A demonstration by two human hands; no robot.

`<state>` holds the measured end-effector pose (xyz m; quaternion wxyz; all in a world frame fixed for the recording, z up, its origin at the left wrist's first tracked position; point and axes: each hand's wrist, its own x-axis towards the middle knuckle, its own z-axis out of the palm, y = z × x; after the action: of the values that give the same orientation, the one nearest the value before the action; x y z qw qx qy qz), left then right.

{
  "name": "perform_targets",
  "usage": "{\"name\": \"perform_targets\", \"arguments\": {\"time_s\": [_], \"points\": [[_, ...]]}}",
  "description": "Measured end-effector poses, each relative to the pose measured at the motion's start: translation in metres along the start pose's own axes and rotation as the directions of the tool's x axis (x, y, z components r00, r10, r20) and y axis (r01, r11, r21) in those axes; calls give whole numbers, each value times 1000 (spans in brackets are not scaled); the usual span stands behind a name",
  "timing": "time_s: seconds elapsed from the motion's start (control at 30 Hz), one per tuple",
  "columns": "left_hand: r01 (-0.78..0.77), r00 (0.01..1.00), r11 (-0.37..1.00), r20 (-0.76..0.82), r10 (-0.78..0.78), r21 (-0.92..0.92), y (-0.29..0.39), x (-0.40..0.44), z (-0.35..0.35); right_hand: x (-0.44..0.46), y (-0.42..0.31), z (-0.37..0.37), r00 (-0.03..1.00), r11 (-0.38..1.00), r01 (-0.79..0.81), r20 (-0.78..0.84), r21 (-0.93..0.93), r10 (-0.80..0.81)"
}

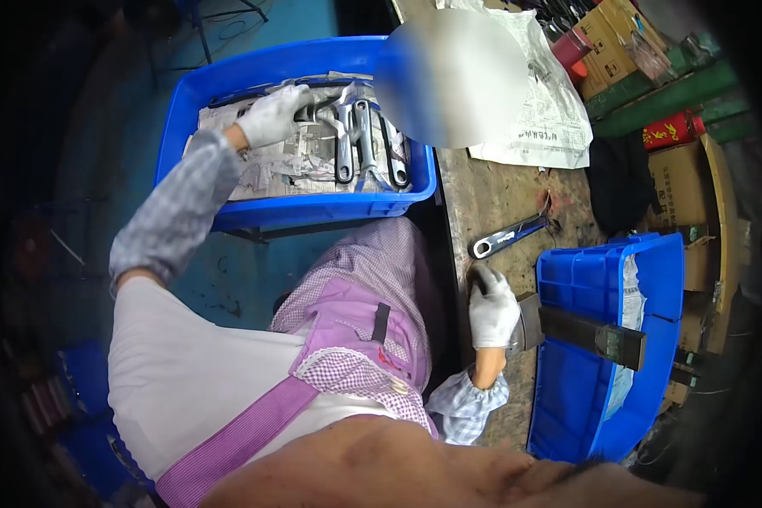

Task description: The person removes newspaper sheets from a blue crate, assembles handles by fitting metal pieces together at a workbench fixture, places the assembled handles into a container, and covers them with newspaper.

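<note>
My left hand (pixel 273 116), in a white glove, reaches into a blue bin (pixel 292 207) lined with newspaper. Its fingers close on the end of a dark metal crank arm (pixel 311 113), partly hidden by the hand. Several other bicycle crank arms (pixel 366 140), black and silver, lie to the right of that hand. On the workbench (pixel 516 190) rests a single black and silver crank arm (pixel 506 236), apart from my right hand (pixel 493 309). That hand, also gloved, is low over the bench edge with its fingers curled; what they hold, if anything, is hidden.
A metal bar fixture (pixel 593 333) juts from the bench beside my right hand, in front of a tilted second blue bin (pixel 571 284). Paper sheets (pixel 542 127) lie at the bench's far end, beside a blurred round patch. Cardboard boxes (pixel 684 199) stand at the right.
</note>
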<state>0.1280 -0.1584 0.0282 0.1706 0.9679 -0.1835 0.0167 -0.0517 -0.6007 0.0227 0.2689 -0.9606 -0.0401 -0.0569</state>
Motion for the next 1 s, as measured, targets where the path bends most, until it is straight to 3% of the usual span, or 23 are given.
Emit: {"name": "perform_targets", "arguments": {"time_s": [0.07, 0.1, 0.13, 0.2, 0.27, 0.3, 0.33, 0.37, 0.4, 0.43, 0.47, 0.53, 0.6, 0.67, 0.73, 0.8, 0.87, 0.93, 0.97, 1.0], "points": [[-80, 954, 985, 298, 31, 154, -12, 22, 6, 16, -21, -4, 990, 990, 128, 66, -57, -125], [-305, 927, 948, 258, 273, 92, -17, 23, 25, 20, -27, -6, 988, 990, 115, 96, 80, -123], [-346, 909, 927, 297, 293, 144, -2, 14, 31, 24, -26, -10, 989, 991, 110, 96, 70, -116], [-470, 855, 880, 209, 474, -70, -19, 3, 70, 38, -14, -26, 990, 993, 104, 88, 49, -108], [-249, 949, 918, 110, 294, -308, -13, -3, 75, 57, 8, -41, 995, 971, 15, -97, 238, 8], [-154, 988, 932, -45, 148, -328, -14, -11, 85, 74, 10, -50, 981, 974, -143, -103, 177, 163], [-211, 972, 974, -126, 199, -87, 2, -13, 78, 87, 18, -53, 983, 994, -107, -152, -29, 102], [-376, 927, 893, 79, 368, 248, -10, -18, 85, 96, 50, -42, 997, 802, 78, 38, -592, -69], [-338, 940, 896, 142, 309, 287, -1, -16, 88, 121, 19, -42, 825, 817, -531, 83, -226, 559], [-305, 947, 893, 203, 248, 331, 9, -14, 91, 125, 18, -31, 816, 802, -553, 49, -224, 576], [-9, 983, 993, 181, -12, 114, 37, -12, 67, 129, 17, -20, 805, 788, -575, 15, -220, 592], [16, 982, 993, 191, 6, -113, 71, 1, 34, 138, 30, -4, 799, 784, -595, -22, -174, 601], [-158, 984, 983, -96, 149, -95, 101, 5, 28, 132, 33, -12, 849, 849, -525, 27, -59, 528], [-379, 866, 923, -378, 328, -66, 143, 10, 32, 101, 15, -18, 923, 930, -323, -159, 173, 350], [-494, 823, 868, -346, 450, -45, 211, 17, 19, 64, 9, -18, 953, 913, -172, -174, 369, 250], [-715, 650, 698, -334, 682, 34, 258, 27, 32, 23, -22, -46, 962, 818, -270, 114, 507, 247], [-727, 658, 501, -269, 704, -469, 279, 15, 87, -16, -25, -55, 945, 804, -317, 233, 503, 227], [-669, 669, 423, -246, 701, -611, 309, -3, 103, -56, -13, -64, 953, 605, -262, 101, 752, 287], [-646, 682, 464, -186, 707, -606, 322, -12, 108, -80, 4, -63, 900, 365, -258, 85, 895, 427], [-585, 695, 415, -167, 699, -696, 334, -20, 117, -101, 12, -63, 823, 109, -196, 103, 975, 559]]}}
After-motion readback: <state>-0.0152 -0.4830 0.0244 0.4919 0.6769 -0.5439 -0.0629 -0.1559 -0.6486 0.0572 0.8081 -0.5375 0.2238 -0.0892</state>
